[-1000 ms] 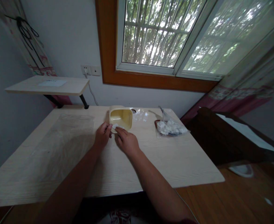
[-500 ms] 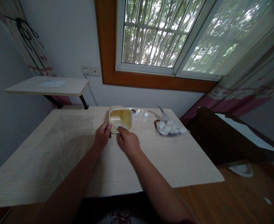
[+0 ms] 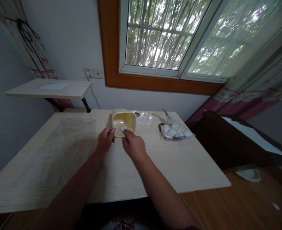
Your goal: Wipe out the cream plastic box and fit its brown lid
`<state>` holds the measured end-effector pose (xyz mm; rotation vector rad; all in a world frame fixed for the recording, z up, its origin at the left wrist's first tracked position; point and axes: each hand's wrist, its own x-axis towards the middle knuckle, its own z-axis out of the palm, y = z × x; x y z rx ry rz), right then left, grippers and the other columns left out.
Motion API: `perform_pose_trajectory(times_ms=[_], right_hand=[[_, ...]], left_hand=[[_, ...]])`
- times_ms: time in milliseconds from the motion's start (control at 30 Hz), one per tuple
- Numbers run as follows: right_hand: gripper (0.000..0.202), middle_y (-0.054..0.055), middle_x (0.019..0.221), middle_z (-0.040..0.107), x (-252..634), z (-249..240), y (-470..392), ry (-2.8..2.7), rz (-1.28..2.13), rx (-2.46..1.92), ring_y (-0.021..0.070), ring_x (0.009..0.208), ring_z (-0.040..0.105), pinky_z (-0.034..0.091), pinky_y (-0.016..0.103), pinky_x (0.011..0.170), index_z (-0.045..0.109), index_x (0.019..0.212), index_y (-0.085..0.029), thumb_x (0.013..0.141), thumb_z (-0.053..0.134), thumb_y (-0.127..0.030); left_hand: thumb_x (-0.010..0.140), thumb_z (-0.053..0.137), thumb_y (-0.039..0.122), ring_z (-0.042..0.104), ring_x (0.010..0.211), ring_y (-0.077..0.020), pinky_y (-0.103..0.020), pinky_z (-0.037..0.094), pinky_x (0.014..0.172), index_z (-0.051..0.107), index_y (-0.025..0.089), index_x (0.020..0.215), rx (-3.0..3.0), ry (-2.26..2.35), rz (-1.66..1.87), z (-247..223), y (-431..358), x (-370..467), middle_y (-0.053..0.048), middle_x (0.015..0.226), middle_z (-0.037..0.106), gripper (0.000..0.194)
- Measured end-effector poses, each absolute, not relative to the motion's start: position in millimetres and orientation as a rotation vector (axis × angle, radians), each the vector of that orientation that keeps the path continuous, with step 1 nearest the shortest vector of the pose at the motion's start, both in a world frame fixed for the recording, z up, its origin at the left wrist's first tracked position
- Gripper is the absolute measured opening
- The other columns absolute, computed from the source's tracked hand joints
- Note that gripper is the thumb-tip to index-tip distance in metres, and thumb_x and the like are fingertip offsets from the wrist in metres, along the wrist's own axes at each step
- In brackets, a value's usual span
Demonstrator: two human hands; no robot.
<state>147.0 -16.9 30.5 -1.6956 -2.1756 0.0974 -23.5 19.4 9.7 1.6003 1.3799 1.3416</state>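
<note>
A pale yellow plastic container [image 3: 123, 119] lies tipped at the back of the table, its opening facing me. At its lower left corner, my left hand [image 3: 105, 139] grips the rim between thumb and fingers. My right hand [image 3: 134, 145] is closed on a small white wipe [image 3: 123, 128], tissue or cloth, and presses it against the inner side of the container near the lower rim. Part of the wipe is hidden by the fingers.
To the right on the pale wooden table [image 3: 179, 167] lies a clear plastic bag [image 3: 176, 130] with white crumpled material. A flat transparent sheet [image 3: 66, 145] covers part of the left side. A raised shelf [image 3: 28, 88] stands at the back left; a dark cabinet [image 3: 217, 143] is at the right.
My right hand has slid slightly right along the container's lower inner side, taking the white wipe with it. My left hand stays on the rim, and the container has not visibly moved.
</note>
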Motion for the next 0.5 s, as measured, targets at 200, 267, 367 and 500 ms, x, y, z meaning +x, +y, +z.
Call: perform_pose_trajectory(times_ms=[200,267,367,500], right_hand=[[0.052,0.002,0.150,0.050,136,27,-20,-2.260,0.147,-1.558,0.0164,0.122,0.060,0.051,0.030,0.099,0.047,0.144,-0.027,0.092,0.050,-0.022],[0.053,0.001,0.150,0.050,134,26,-21,-2.273,0.161,-1.510,0.0156,0.123,0.059,0.050,0.029,0.100,0.046,0.145,-0.027,0.092,0.050,-0.022],[0.053,0.000,0.149,0.052,136,26,-20,-2.253,0.161,-1.506,0.0152,0.124,0.059,0.050,0.029,0.101,0.045,0.145,-0.027,0.092,0.049,-0.022],[0.050,-0.001,0.147,0.053,143,26,-17,-2.198,0.152,-1.600,0.0169,0.120,0.062,0.050,0.030,0.101,0.049,0.142,-0.029,0.092,0.049,-0.023]], left_hand=[[0.092,0.048,0.046,0.048,0.043,-0.0115,-0.023,0.038,0.050,0.049,0.023,0.075,1.570,1.378,1.323,11,17,-22,0.007,0.047,0.049,0.029],[0.092,0.048,0.046,0.047,0.042,-0.0112,-0.022,0.038,0.050,0.049,0.023,0.075,1.571,1.388,1.319,12,17,-22,0.008,0.046,0.048,0.029],[0.092,0.048,0.046,0.046,0.042,-0.0108,-0.022,0.038,0.049,0.048,0.023,0.075,1.567,1.380,1.322,12,17,-22,0.008,0.046,0.048,0.029],[0.093,0.048,0.046,0.046,0.043,-0.0109,-0.022,0.038,0.049,0.048,0.023,0.074,1.574,1.367,1.325,12,16,-22,0.008,0.046,0.048,0.029]])
